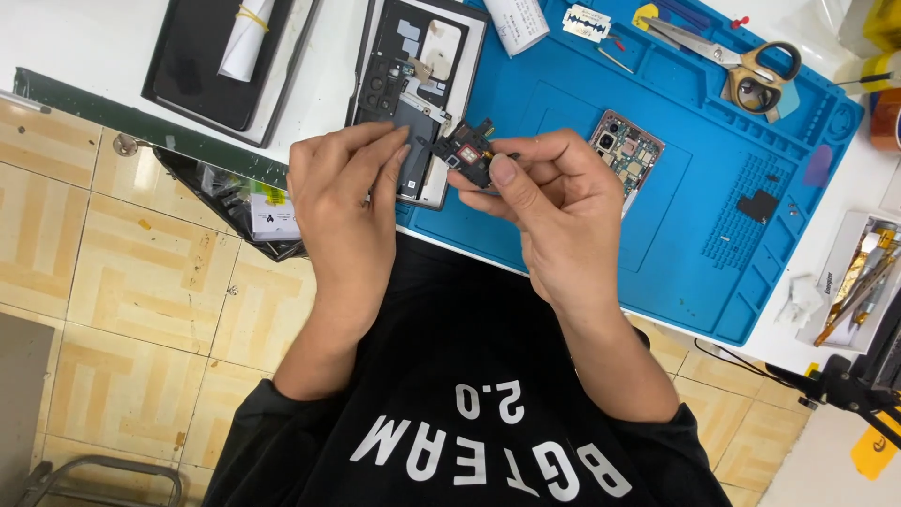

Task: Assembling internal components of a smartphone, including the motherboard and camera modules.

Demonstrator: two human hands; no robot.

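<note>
Head view showed both my hands, left hand (347, 197) and right hand (549, 202), fingers pinched on a small black module (466, 150) already free of the opened phone frame (413, 84), not yet set down.

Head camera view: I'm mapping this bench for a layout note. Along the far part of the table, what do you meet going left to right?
Black tray with a paper roll → opened phone frame → white cylinder → razor blade → scissors, the last three on the blue mat.
</note>
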